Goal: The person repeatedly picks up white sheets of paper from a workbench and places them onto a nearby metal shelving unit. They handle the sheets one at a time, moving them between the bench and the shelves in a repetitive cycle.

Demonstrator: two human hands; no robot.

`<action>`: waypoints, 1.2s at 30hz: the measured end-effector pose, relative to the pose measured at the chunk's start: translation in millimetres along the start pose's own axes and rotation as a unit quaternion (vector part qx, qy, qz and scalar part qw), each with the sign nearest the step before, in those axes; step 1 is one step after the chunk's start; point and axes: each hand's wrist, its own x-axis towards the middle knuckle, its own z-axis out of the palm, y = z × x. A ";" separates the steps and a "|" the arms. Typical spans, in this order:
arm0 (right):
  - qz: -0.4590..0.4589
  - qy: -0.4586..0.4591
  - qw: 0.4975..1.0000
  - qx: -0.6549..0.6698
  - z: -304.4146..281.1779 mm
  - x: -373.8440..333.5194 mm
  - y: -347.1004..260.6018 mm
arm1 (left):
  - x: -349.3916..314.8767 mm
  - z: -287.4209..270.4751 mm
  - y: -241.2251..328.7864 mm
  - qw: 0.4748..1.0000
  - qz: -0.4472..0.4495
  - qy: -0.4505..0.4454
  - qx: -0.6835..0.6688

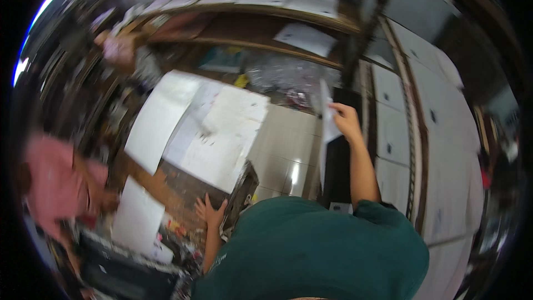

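My right hand is closed on the edge of a white sheet, held out to the right beside a dark, black surface. The sheet appears nearly edge-on, so its face is mostly hidden. My left hand, fingers spread, lies on the near corner of a worn wooden table and holds nothing. A smudged white board or sheet covers the table's far right part. Overlapping the board's left side is a large, smooth white sheet.
At the left stands a person in a pink shirt, near another white sheet. Shelves holding white sheets span the back, with clear plastic below. White sheets line the right. Tiled floor lies between.
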 end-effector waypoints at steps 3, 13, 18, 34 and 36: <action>-0.003 -0.011 0.999 0.041 2.3 -5.9 21.0 | 0.1 -5.4 5.0 0.984 0.014 0.144 -0.100; 0.067 -0.048 0.992 0.096 12.0 -5.0 18.7 | 12.6 -23.7 -32.1 0.570 -0.159 0.155 -0.791; -0.011 -0.052 0.997 0.053 35.7 9.6 -14.9 | 10.1 -42.0 -46.7 0.408 -0.143 0.208 -0.877; -0.065 0.025 0.995 -0.067 25.5 -34.6 -119.7 | 119.4 -45.3 -116.1 0.338 -0.075 0.104 -0.932; -0.093 0.027 0.991 -0.095 20.7 -33.9 -131.3 | 147.6 -23.4 -121.1 0.461 -0.200 0.177 -0.846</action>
